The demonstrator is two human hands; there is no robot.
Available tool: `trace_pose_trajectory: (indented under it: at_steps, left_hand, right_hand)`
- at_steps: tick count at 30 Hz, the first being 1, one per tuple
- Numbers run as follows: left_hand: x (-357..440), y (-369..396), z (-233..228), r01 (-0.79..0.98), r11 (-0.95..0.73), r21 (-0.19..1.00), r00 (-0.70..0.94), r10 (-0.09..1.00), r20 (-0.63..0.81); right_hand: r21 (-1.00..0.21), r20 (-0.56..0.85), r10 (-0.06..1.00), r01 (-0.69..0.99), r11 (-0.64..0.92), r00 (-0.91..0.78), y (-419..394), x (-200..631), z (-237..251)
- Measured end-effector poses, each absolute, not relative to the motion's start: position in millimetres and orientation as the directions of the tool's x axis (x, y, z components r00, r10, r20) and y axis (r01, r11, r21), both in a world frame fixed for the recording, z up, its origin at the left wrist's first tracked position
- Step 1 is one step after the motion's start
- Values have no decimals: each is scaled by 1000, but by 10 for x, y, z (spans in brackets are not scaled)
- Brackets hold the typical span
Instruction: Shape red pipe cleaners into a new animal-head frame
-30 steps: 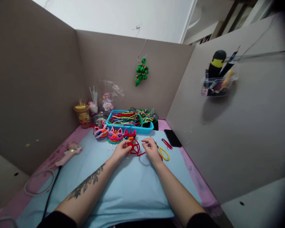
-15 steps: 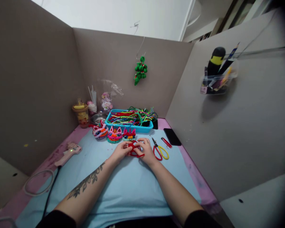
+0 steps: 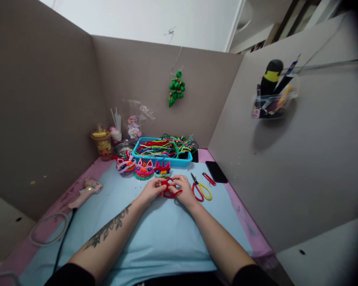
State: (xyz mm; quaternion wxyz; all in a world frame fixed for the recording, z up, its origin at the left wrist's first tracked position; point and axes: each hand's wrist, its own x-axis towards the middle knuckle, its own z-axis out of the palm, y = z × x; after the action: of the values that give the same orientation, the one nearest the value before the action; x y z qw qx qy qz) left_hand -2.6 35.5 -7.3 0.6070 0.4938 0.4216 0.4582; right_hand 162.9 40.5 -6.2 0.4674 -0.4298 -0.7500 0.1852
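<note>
Both of my hands meet over a red pipe cleaner (image 3: 170, 192) bent into loops on the light blue mat (image 3: 155, 234). My left hand (image 3: 151, 190) pinches its left side. My right hand (image 3: 183, 189) grips its right side, with the fingers curled over the top. Red-and-yellow scissors (image 3: 200, 189) lie just right of my right hand. Three fuzzy animal-face figures (image 3: 143, 168) stand in a row just beyond my hands.
A blue tray (image 3: 164, 153) of coloured pipe cleaners sits at the back. A black phone (image 3: 216, 171) and a small red tool (image 3: 209, 178) lie to the right. A pink glue gun (image 3: 85, 192) with its cable lies left. Grey partition walls enclose the desk.
My right hand moved left from an open position near the scissors onto the red pipe cleaner, joining my left hand. The scissors came fully into view.
</note>
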Motion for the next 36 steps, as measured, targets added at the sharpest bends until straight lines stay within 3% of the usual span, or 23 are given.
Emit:
trace_pose_trajectory:
  at_steps: [10, 19, 24, 30, 36]
  left_hand:
    - [-21, 355, -78, -54, -9, 999, 269, 963, 23]
    - [16, 337, -73, 6, -132, 991, 262, 957, 126]
    - [4, 348, -55, 23, -146, 989, 220, 966, 137]
    - [-18, 366, -51, -76, -44, 996, 206, 977, 59]
    - [-43, 367, -18, -242, 32, 970, 101, 995, -8]
  right_hand:
    - [-834, 263, 937, 434, 341, -232, 445, 1661, -53]
    - [-846, 199, 953, 450, 286, -230, 491, 1648, -193]
    - [-854, 237, 948, 420, 308, -215, 510, 1637, -238]
    - [-887, 306, 933, 301, 351, -186, 477, 1659, -190]
    - [-681, 510, 800, 419, 601, -318, 371, 1685, 1]
